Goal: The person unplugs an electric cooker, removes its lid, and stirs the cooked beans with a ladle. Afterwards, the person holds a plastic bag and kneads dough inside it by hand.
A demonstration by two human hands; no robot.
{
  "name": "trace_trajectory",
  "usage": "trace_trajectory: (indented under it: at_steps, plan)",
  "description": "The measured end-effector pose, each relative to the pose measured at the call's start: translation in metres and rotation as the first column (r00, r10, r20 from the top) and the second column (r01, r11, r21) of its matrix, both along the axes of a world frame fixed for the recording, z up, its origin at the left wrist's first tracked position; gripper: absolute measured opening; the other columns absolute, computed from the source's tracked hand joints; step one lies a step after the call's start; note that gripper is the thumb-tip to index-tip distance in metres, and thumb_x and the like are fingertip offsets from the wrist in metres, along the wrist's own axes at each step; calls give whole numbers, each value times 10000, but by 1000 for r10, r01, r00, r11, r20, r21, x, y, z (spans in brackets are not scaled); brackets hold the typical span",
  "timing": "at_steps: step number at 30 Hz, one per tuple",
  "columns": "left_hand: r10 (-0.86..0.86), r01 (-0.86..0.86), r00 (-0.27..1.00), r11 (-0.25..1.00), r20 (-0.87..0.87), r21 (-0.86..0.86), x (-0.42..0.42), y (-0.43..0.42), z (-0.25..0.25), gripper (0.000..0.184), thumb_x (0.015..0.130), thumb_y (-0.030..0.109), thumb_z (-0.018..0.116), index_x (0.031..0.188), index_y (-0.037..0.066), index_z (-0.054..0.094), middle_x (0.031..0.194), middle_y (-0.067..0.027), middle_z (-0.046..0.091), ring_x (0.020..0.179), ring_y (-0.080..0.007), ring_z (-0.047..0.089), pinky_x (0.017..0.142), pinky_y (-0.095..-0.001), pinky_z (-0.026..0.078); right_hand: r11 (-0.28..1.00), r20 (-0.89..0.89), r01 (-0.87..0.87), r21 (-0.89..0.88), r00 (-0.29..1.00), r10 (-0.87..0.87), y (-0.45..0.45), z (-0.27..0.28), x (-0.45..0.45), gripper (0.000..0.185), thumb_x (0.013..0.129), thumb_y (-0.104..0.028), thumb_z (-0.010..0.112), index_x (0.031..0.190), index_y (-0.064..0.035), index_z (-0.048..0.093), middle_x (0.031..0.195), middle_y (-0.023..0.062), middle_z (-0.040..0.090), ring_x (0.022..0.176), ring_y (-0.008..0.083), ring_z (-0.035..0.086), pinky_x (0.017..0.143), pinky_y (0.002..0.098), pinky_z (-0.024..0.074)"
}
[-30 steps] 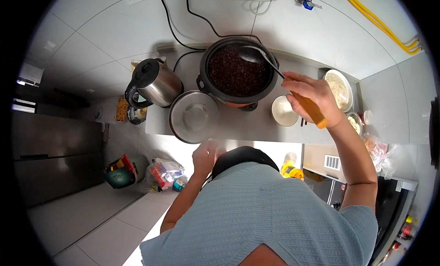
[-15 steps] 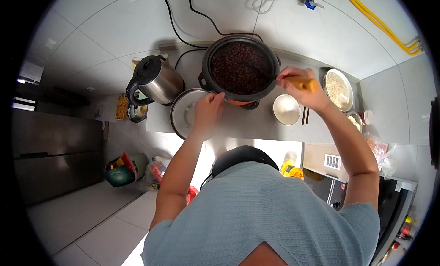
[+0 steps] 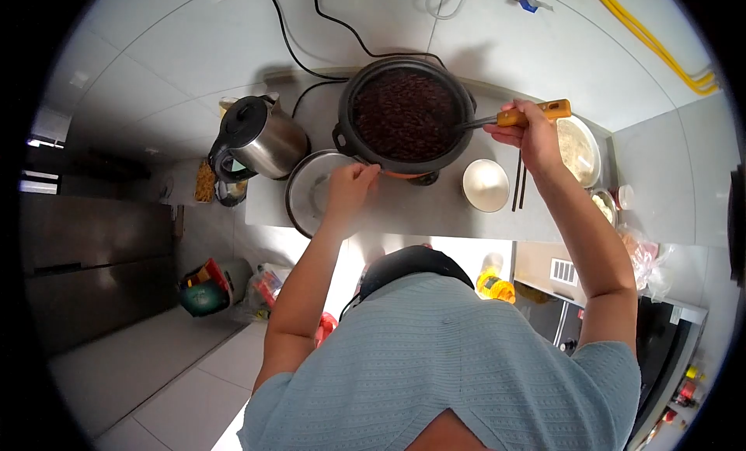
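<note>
A dark electric pot (image 3: pixel 350 144) full of dark red beans (image 3: pixel 404 109) stands on the counter. My right hand (image 3: pixel 535 136) is closed around the orange-brown wooden handle of a metal-shafted cooking utensil (image 3: pixel 544 113). Its shaft slants into the beans at the pot's right side, and the beans hide its head. At the front left of the pot, my left hand (image 3: pixel 353 188) has its fingers pinched on the rim. Beneath that hand lies a round glass lid (image 3: pixel 305 198). A white bowl (image 3: pixel 486 185) sits between the pot and my right forearm.
A steel kettle (image 3: pixel 268 140) stands left of the pot. Dark chopsticks (image 3: pixel 520 188) lie beside the bowl. Farther right are a large white bowl of pale food (image 3: pixel 576 152) and a smaller bowl (image 3: pixel 603 204). Black cords (image 3: pixel 353 33) run behind the pot.
My right hand has shifted up and slightly right; the utensil's handle now points right and more of its shaft shows. The beans look blurred by stirring. My left hand stays at the rim.
</note>
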State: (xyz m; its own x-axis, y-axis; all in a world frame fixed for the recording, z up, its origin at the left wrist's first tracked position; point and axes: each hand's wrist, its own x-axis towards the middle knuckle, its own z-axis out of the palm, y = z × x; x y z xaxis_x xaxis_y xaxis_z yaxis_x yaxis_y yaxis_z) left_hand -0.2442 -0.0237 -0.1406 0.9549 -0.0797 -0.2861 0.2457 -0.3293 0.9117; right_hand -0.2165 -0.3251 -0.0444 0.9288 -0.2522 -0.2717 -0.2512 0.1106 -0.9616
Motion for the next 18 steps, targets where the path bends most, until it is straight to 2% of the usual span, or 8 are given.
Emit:
trace_trajectory:
  at_steps: [4,6,8,10,12,14,16,18]
  plan:
    - [-71,72,997,997,41,-4,-28,18,-31,324,880,249,543,742,-34,620,591,-85,576,549,-166,542,548,-320,422,995,0,65,78,998,-65,-2,5,-2,296,871,-259,482,913,28,541,873,188,601,755,330,679,671,342,585]
    - [-87,82,991,995,98,57,-54,32,-46,308,919,216,499,732,-11,591,616,-30,558,579,-95,514,528,-256,385,989,-1,92,117,996,-93,-4,8,-3,309,865,-263,502,892,42,548,862,205,606,736,322,682,649,331,593]
    - [-150,145,982,988,117,52,-84,49,-66,267,917,180,450,785,-3,594,626,-38,563,590,-90,507,551,-243,392,990,-2,88,115,996,-88,-6,10,-4,309,869,-257,477,897,43,545,887,214,601,748,331,681,659,334,592]
    - [-99,101,995,989,-27,111,-116,59,-66,204,875,117,428,827,18,599,635,-41,572,584,-97,500,573,-240,402,990,5,85,115,996,-87,-7,11,-5,302,872,-248,466,900,42,545,890,212,599,751,333,681,662,336,592]
    - [-76,81,996,984,-38,156,-144,75,-91,237,848,116,413,768,5,607,658,-130,616,615,-223,613,610,-331,469,990,13,80,116,997,-82,-7,12,-6,295,875,-239,456,902,41,544,894,210,598,755,334,681,666,339,593]
    - [-54,64,997,971,-49,230,-169,86,-102,233,817,86,402,716,24,603,625,-112,611,584,-214,610,597,-334,473,992,54,61,111,996,-68,-9,14,-7,281,885,-216,441,914,44,544,905,213,593,757,336,680,672,338,593]
    - [-70,81,997,939,-46,336,-195,105,-137,232,801,78,408,672,42,597,588,-98,599,567,-216,608,576,-341,476,991,69,59,118,995,-68,-10,18,-8,284,891,-210,437,934,50,540,920,206,594,761,334,681,668,334,593]
    - [-24,45,997,961,-79,274,-219,117,-164,231,787,85,433,637,63,607,576,-99,601,563,-230,614,557,-347,478,991,83,56,125,994,-67,-8,24,-11,287,898,-205,433,954,57,537,934,199,594,765,332,681,664,330,592]
